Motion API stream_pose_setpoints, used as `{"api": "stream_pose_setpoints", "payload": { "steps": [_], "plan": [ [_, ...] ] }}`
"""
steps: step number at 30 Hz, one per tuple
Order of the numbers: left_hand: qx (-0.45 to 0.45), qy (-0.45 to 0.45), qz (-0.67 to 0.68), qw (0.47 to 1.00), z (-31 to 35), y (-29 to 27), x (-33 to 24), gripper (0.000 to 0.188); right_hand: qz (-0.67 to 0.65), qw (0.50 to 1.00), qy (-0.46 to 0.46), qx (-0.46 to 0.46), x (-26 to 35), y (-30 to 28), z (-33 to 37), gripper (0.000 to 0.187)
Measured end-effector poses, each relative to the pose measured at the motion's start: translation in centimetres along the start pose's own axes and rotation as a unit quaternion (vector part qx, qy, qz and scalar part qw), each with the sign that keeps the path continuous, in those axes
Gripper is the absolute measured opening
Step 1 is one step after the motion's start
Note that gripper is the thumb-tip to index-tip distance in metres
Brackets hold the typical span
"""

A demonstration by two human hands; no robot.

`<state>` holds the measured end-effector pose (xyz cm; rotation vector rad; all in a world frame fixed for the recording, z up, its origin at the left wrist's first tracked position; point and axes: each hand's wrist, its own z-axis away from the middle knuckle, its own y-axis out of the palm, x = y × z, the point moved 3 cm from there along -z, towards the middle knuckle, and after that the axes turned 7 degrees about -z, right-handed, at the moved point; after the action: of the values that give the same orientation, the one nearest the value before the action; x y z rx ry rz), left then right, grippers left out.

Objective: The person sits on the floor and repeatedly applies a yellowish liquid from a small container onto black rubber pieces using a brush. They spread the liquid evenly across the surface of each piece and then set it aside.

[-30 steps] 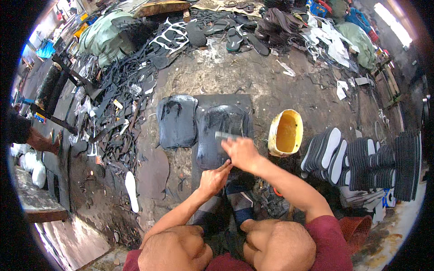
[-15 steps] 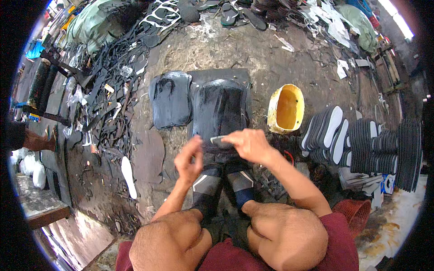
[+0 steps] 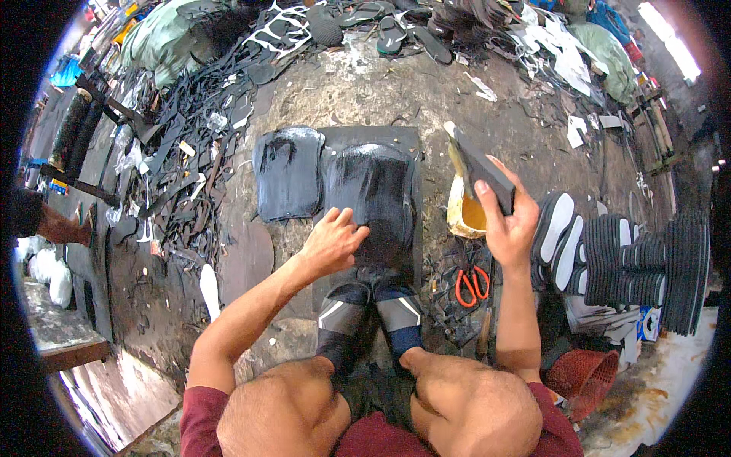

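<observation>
Right hand: raised upright from the wrist, wrapped firmly about the flat tool, thumb across the near face.
Left hand: palm down, half curled at the fingers, over the near left part of the black pad (cannot tell whether gripping or touching).
Tool: tilted, dark grey, yellowish along one edge, before the yellow tub.
Pad: wet-looking, whitish at the far edge, on the floor mat.

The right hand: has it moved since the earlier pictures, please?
Yes, to the right. Earlier, the right hand was left of the yellow container; now it overlaps that container's right side in the view.
</observation>
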<state>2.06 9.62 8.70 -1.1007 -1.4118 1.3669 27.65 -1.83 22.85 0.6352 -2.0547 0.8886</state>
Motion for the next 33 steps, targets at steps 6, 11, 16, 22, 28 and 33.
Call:
{"api": "stream_pose_setpoints", "payload": {
  "steps": [6,11,16,22,28,33],
  "plan": [
    [0.114,0.04,0.209,0.97,-2.7,0.1,4.7,0.029,-0.097,0.99,0.097,-0.036,-3.7,1.3,2.8,0.033],
    [0.187,0.068,0.28,0.939,-4.8,1.0,6.5,0.013,-0.136,0.98,0.113,-0.092,-4.2,2.6,3.1,0.035],
    [0.172,-0.005,0.255,0.951,-2.6,2.9,9.5,0.017,-0.127,0.975,0.161,-0.089,-4.9,2.1,3.9,0.039],
    [0.23,-0.145,0.323,0.906,-3.6,3.8,11.4,0.023,-0.139,0.972,0.161,-0.098,-5.0,2.3,3.8,0.04],
    [0.309,-0.207,0.213,0.904,-6.3,4.5,12.2,0.034,-0.256,0.947,0.188,0.045,-4.1,4.0,3.8,0.03],
    [0.35,-0.214,0.189,0.892,-6.7,5.3,11.9,0.034,-0.157,0.904,0.056,0.393,-3.6,9.1,5.3,0.04]
  ]
}}
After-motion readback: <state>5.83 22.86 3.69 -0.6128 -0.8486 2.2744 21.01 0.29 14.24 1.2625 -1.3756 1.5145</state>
